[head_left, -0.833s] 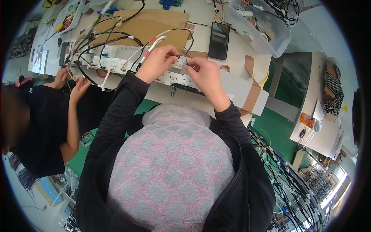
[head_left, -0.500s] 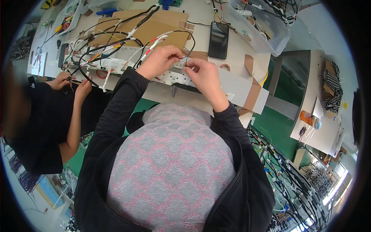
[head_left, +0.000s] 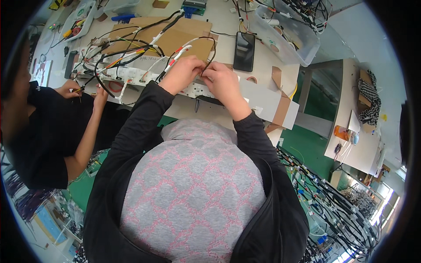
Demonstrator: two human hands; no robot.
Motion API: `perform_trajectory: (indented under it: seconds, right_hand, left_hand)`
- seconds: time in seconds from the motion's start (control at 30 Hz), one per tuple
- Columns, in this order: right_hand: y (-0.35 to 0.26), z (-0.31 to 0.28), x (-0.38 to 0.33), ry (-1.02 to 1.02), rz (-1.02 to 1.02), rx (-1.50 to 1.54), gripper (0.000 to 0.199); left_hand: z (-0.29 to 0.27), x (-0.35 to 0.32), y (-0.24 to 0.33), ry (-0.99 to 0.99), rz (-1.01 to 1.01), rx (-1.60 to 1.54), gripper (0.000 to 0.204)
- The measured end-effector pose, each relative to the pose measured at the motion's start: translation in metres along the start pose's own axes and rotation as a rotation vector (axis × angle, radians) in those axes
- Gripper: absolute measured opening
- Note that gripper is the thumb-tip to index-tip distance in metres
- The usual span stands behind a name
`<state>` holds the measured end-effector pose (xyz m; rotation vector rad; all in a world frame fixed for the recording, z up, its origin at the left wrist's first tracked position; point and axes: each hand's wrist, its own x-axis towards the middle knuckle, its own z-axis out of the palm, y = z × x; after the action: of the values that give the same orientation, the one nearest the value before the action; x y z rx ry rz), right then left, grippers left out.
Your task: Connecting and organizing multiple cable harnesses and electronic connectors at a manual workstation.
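My left hand (head_left: 182,72) and my right hand (head_left: 222,83) meet over a white fixture board (head_left: 189,90) along the near edge of the bench. Both are closed, fingertips pinched together on a thin dark wire (head_left: 215,49), which loops up and back behind them. The wire's end is hidden between the fingers. Left of my left hand, white-sleeved cables with red marks (head_left: 177,55) rise from the board. A wiring harness (head_left: 144,47) of black, yellow and orange wires spreads further left, over a brown cardboard sheet (head_left: 197,33).
A black phone (head_left: 244,51) lies beyond my right hand. A clear plastic bin (head_left: 302,48) of cables stands at the back right. At my left, a co-worker's hands (head_left: 83,93) handle wires. Bundled cables (head_left: 324,197) hang at the lower right.
My hands have drawn closer together, the right moving slightly left, with the wire still between them. The whole view has shifted a little. The co-worker's hands have moved slightly.
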<state>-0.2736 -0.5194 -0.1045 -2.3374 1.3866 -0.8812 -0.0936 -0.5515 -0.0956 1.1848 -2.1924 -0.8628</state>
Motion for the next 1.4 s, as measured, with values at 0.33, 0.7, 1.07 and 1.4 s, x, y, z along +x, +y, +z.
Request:
perform_trajectory:
  seconds: [0.33,0.7,1.07,1.4]
  right_hand:
    - [-0.011,0.002,-0.005,0.019,0.199,0.055,0.010]
    - [-0.009,0.014,-0.004,0.150,0.262,0.186,0.009]
    - [-0.018,0.015,-0.008,0.122,0.129,0.027,0.019]
    - [-0.015,0.007,-0.012,0.129,0.198,0.037,0.018]
  left_hand:
    - [0.013,-0.017,0.019,0.130,-0.088,0.247,0.020]
    - [0.032,-0.038,0.030,0.254,-0.009,0.648,0.038]
    - [0.011,-0.130,0.059,0.585,0.166,0.245,0.033]
    - [-0.011,-0.184,-0.138,1.416,-0.461,-0.376,0.010]
